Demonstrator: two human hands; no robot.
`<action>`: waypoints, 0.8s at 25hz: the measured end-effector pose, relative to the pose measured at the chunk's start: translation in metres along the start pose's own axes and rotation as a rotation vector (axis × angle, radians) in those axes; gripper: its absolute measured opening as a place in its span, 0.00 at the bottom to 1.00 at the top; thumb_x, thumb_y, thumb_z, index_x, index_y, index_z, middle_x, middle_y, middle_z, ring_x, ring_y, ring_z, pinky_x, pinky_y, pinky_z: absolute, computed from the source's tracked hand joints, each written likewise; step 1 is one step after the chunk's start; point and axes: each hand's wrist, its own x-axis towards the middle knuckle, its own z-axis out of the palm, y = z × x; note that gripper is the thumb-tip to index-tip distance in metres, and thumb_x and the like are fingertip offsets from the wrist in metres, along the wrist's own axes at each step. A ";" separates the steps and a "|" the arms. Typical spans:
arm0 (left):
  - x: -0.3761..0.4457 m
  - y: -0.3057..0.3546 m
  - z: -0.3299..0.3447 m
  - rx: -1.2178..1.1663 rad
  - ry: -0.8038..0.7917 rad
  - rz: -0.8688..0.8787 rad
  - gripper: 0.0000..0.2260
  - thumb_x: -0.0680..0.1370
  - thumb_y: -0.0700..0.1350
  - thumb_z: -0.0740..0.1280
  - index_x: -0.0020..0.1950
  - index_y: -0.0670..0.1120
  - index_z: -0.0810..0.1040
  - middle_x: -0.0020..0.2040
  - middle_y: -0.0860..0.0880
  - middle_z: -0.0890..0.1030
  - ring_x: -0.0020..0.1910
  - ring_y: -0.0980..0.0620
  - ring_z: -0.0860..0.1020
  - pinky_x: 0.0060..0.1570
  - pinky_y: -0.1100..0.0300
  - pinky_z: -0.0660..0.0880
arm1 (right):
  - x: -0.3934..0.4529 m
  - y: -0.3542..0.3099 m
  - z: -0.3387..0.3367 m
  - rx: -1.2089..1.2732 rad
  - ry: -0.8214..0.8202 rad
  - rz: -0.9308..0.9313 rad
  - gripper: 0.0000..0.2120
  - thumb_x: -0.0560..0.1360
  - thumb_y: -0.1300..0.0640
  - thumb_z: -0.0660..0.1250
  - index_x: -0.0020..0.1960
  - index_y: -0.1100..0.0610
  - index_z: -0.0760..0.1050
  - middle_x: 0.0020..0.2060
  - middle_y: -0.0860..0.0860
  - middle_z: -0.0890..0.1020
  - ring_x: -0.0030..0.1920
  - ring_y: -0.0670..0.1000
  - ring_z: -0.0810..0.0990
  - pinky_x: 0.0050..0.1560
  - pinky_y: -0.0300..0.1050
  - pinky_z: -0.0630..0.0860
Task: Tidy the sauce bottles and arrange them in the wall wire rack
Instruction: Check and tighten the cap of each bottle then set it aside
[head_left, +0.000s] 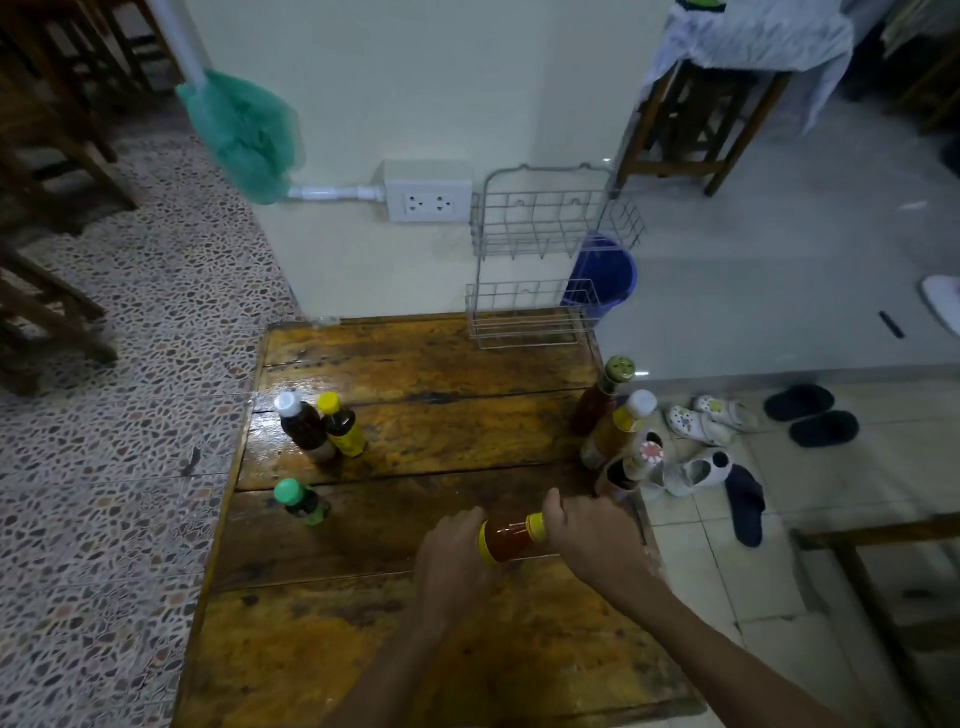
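I am holding an orange sauce bottle (511, 538) sideways over the tabletop (415, 426) near its right edge, my left hand (452, 566) wrapping its body, my right hand (597, 535) closing around its yellow cap (537, 526).

Both my forearms were in view and both were bare: no sleeve or cuff reached into the frame on either side. My left grip (451, 564) carried no glove, ring or bandage that I could make out. My right grip (597, 540) was likewise uncovered, with no ring seen. Neither wrist showed a watch, strap or bracelet. The dim light left fingernails and finer surface detail unreadable.
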 end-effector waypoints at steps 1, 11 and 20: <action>0.001 0.003 0.011 0.038 -0.015 0.015 0.20 0.70 0.56 0.76 0.58 0.56 0.73 0.53 0.57 0.79 0.50 0.54 0.76 0.44 0.58 0.68 | -0.004 0.010 0.010 -0.004 -0.043 0.024 0.16 0.68 0.55 0.78 0.52 0.60 0.78 0.31 0.58 0.81 0.26 0.58 0.79 0.24 0.47 0.76; 0.020 0.101 0.114 -0.245 -0.204 0.189 0.24 0.76 0.54 0.70 0.70 0.56 0.67 0.65 0.52 0.72 0.65 0.50 0.71 0.64 0.54 0.69 | -0.083 0.086 0.018 0.605 0.334 0.451 0.18 0.72 0.42 0.76 0.43 0.49 0.68 0.32 0.44 0.73 0.32 0.44 0.74 0.29 0.36 0.67; 0.038 0.145 0.159 -0.440 0.098 0.025 0.16 0.77 0.46 0.74 0.58 0.55 0.71 0.55 0.50 0.76 0.54 0.50 0.76 0.49 0.57 0.76 | -0.065 0.112 0.018 0.497 0.390 0.353 0.15 0.72 0.41 0.75 0.51 0.47 0.76 0.42 0.41 0.78 0.40 0.43 0.76 0.35 0.36 0.74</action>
